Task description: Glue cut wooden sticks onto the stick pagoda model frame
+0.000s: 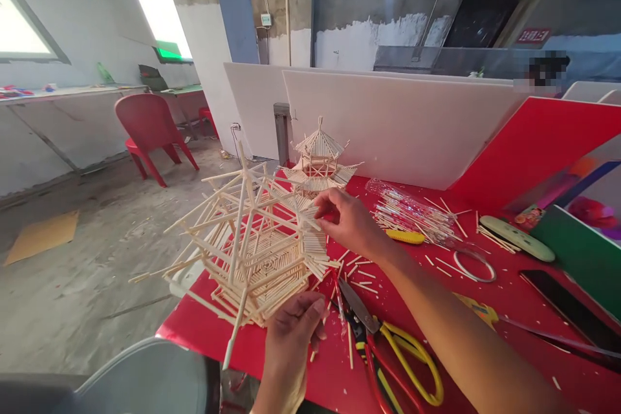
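Observation:
A tilted roof frame made of thin wooden sticks (247, 242) hangs over the left edge of the red table (301, 362). My left hand (291, 330) grips its lower edge from below, fingers curled on the sticks. My right hand (344, 220) pinches the upper right rim of the same frame with thumb and fingers. Behind it stands a finished stick pavilion model (317, 158).
Yellow-handled cutters (388, 343) lie by my left hand among loose stick offcuts. A clear bag of sticks (412, 213), a yellow knife (405, 237), a tape ring (474, 265), a green case (517, 237) and a dark phone (565, 307) lie to the right. White boards (388, 123) back the table. Red chair (148, 129) far left.

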A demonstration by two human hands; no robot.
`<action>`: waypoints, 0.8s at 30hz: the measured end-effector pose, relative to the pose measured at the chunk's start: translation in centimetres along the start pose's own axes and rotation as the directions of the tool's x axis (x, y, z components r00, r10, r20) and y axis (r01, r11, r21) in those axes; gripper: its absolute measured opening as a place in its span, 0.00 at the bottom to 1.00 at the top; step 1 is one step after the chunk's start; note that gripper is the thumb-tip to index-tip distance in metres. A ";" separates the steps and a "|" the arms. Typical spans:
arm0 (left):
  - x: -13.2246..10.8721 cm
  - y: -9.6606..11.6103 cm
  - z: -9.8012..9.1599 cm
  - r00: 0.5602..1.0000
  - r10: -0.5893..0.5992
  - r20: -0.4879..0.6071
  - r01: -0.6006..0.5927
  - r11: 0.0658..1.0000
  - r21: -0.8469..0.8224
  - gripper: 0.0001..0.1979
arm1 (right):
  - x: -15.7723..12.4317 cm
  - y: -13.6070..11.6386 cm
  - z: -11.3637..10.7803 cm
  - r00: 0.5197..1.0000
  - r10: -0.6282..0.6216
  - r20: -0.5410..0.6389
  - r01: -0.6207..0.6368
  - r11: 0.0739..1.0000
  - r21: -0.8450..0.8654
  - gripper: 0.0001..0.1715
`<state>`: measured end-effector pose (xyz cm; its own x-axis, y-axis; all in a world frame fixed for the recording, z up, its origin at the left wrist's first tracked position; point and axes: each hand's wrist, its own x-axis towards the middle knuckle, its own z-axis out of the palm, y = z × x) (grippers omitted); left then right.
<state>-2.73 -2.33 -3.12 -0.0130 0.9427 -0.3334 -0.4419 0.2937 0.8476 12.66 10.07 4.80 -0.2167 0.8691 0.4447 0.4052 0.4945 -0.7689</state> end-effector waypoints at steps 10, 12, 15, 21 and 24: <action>2.1 0.0 2.0 0.996 -0.072 0.049 0.070 0.997 0.036 0.15 | 1.2 1.2 0.6 0.989 -0.077 0.127 0.086 0.994 -0.073 0.23; 2.4 -0.1 2.1 0.996 -0.073 0.055 0.072 0.997 0.035 0.15 | 1.4 1.3 0.7 0.986 -0.090 0.142 0.102 0.992 -0.076 0.25; 2.7 -0.3 2.0 0.995 -0.085 0.053 0.083 0.996 0.033 0.15 | 1.7 1.5 0.8 0.980 -0.112 0.167 0.123 0.991 -0.054 0.26; 2.8 -0.4 1.8 0.995 -0.089 0.045 0.088 0.996 0.016 0.13 | 1.7 1.3 0.6 0.979 -0.099 0.181 0.113 0.991 -0.072 0.25; 2.7 -0.2 1.8 0.996 -0.069 0.051 0.067 0.997 0.026 0.12 | 1.1 1.1 -0.1 0.971 -0.100 0.216 0.127 0.985 -0.117 0.24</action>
<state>-1.10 0.39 -3.45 0.0631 0.9271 -0.3694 -0.4179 0.3606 0.8339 13.00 11.57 4.48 -0.4430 0.7976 0.4093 0.4754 0.5961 -0.6470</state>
